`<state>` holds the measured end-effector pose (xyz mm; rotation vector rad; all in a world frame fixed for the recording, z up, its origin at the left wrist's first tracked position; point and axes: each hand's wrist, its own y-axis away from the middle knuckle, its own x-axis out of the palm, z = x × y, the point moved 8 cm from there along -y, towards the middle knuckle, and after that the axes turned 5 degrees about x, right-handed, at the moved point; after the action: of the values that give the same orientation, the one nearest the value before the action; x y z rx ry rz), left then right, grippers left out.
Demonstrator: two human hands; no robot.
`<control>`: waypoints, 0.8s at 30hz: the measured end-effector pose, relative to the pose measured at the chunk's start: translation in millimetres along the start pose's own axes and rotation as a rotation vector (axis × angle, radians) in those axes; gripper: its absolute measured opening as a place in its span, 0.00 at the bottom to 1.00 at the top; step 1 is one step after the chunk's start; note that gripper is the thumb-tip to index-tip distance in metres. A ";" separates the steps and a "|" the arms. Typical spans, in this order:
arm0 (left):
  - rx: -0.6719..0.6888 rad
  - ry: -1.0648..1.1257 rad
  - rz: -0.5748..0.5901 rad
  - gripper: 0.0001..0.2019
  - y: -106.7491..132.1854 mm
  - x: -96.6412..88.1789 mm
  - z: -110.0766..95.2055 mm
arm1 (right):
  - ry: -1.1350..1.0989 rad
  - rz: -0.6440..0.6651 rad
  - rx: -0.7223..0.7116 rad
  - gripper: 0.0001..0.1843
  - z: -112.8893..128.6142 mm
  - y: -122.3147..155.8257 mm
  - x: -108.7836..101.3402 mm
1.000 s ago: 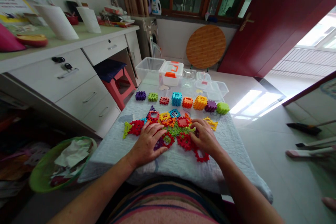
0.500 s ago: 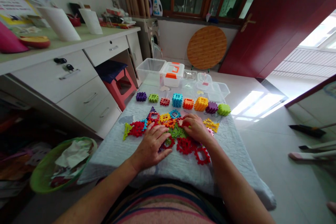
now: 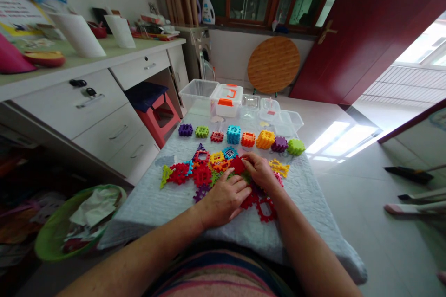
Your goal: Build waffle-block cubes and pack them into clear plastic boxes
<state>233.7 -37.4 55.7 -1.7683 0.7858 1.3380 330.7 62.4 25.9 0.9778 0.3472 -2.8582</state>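
A pile of toothed plastic building pieces in red, green, yellow, blue and purple lies on the cloth-covered table (image 3: pixel 153 209). My left hand (image 3: pixel 228 197) rests over the pile's front middle, fingers stretched out, hiding pieces under it. Fingers closed, my right hand (image 3: pixel 259 171) grips the edge of a red building piece (image 3: pixel 238 165) at the back of the pile. Left of my hands lie a red piece (image 3: pixel 202 176) and a purple piece (image 3: pixel 202 192). A red frame piece (image 3: pixel 265 209) sits below my right wrist, a yellow piece (image 3: pixel 279 168) to its right.
Behind the pile runs a row of stacked pieces, including a blue stack (image 3: pixel 233 134) and a yellow-orange stack (image 3: pixel 265 139). Clear plastic boxes stand farther back, one with an orange-handled lid (image 3: pixel 228 97). A green basket (image 3: pixel 43 241) is at the lower left.
My left hand has moved right across the pile, uncovering red and purple pieces. My right hand stays near the same spot, with the red piece now showing at its fingertips.
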 end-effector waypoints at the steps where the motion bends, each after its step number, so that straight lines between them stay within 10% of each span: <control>1: -0.001 -0.007 0.004 0.23 -0.7 1.0 -0.5 | 0.024 -0.001 -0.011 0.11 -0.3 -0.5 -0.6; 14: 0.027 0.053 -0.126 0.22 -0.7 -26.9 24.2 | 0.067 -0.221 0.020 0.12 -25.9 -1.9 -38.7; 24: -0.046 0.023 0.120 0.31 -55.1 -13.9 78.4 | -0.002 -0.270 0.051 0.12 -36.1 -1.3 -41.5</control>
<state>237.4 58.5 68.7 -1.7992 0.8922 1.4260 384.6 73.5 23.9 1.0070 0.4387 -3.1228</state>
